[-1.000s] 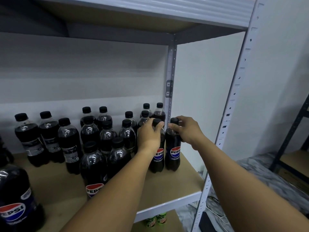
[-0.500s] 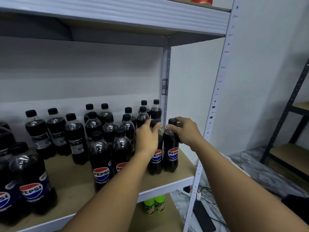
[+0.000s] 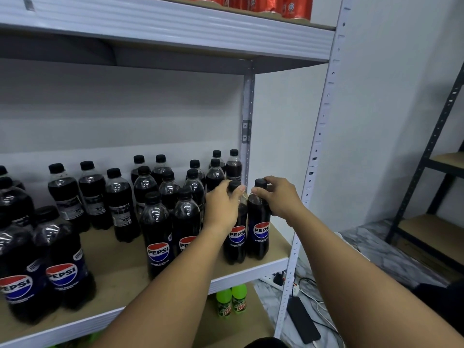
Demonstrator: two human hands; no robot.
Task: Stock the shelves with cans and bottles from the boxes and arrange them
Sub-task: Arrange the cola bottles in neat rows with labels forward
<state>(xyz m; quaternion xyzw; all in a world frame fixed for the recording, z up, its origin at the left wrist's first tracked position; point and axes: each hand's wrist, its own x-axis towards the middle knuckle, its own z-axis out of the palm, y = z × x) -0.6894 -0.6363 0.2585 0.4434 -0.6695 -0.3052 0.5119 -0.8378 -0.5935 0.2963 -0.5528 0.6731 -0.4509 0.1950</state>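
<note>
Two small dark Pepsi bottles stand upright side by side at the right front of the wooden shelf board point(image 3: 276, 243). My left hand point(image 3: 222, 205) grips the neck and cap of the left bottle point(image 3: 237, 241). My right hand point(image 3: 278, 197) holds the neck of the right bottle point(image 3: 258, 232), fingers around its black cap. Both labels face me. Several more Pepsi bottles point(image 3: 158, 237) with black caps stand in rows to the left and behind. Larger Pepsi bottles point(image 3: 62, 270) fill the shelf's left front.
Red cans point(image 3: 263, 5) stand on the shelf above. Two green bottles point(image 3: 231, 301) sit on the shelf below. The white upright post point(image 3: 311, 167) bounds the shelf on the right. A power strip and cables point(image 3: 298, 297) lie on the floor. A black rack point(image 3: 431, 156) stands far right.
The view has drifted so the shelf sits further left and lower and the red cans above appear. Both hands stay on the same two bottles, which have hardly moved.
</note>
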